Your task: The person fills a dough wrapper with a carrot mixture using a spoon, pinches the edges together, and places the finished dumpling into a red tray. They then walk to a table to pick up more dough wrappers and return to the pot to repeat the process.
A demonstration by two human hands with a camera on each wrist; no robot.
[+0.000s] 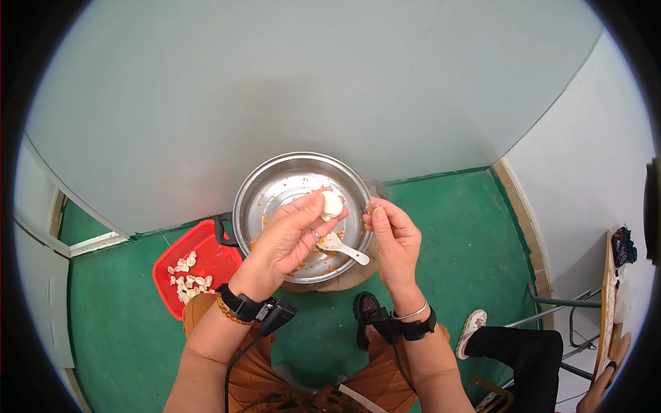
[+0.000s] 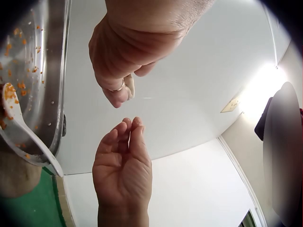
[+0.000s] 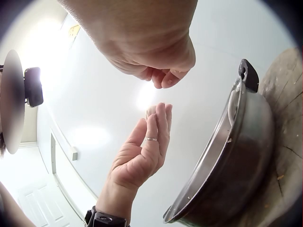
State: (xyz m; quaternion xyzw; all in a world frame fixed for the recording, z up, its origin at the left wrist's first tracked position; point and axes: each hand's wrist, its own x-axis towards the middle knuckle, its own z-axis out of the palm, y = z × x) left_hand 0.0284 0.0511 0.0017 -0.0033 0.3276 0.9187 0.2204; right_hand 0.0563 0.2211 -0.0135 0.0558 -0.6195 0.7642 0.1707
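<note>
Small white dumplings (image 1: 200,281) are held in a red tray (image 1: 222,256). Over the metal pot (image 1: 246,206), a white dumpling (image 1: 332,205) is pinched by the left hand (image 1: 286,234). A spoon (image 1: 352,253) is rested in the pot. The right hand (image 1: 396,241) is held apart from the dumpling, thumb and fingertips drawn together; whether anything is pinched cannot be told.

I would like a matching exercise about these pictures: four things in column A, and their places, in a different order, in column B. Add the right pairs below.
Column A
1. folded dough piece
2. white spoon
3. metal pot
4. red tray

Column B
a. on the wooden block
b. beside the pot, with small white pieces in it
c. inside the pot, its handle reaching over the rim
d. in the fingers of the left hand

Right pairs: 1-d, 2-c, 3-a, 4-b
</note>
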